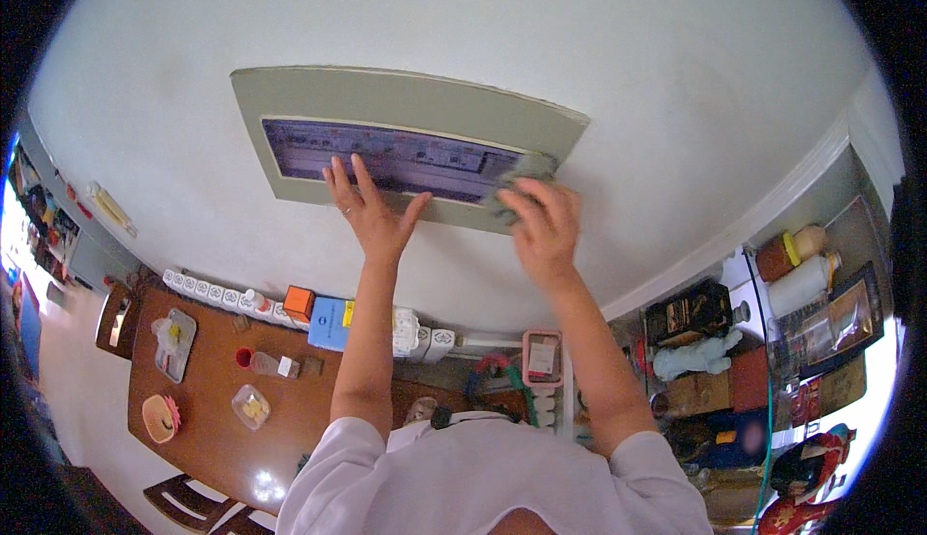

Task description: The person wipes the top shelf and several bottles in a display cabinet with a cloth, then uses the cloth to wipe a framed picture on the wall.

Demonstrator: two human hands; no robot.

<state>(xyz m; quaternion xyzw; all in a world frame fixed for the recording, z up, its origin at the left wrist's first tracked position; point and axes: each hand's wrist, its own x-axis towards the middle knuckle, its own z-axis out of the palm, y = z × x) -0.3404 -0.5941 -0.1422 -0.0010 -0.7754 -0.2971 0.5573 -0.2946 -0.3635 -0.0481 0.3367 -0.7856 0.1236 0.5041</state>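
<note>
A wall-mounted electrical distribution box [413, 89] has a grey-green frame and a dark, see-through purplish window [376, 151]. My left hand [373, 213], with a ring on one finger, lies with fingers spread on the lower part of the window and frame, holding nothing. At the window's right end, my right hand [547, 227] grips a grey-green cloth [532, 169] against the panel. The cloth and the fingertips are somewhat blurred, and the cloth hides the window's right corner.
Below stands a brown wooden table [206, 347] with a plastic tray [176, 347], a pink basket [161, 419], a clear food container [251, 407], an orange box [298, 303] and a blue box [329, 323]. Shelves at right hold a white bottle [800, 285] and boxes. Chairs [188, 504] flank the table.
</note>
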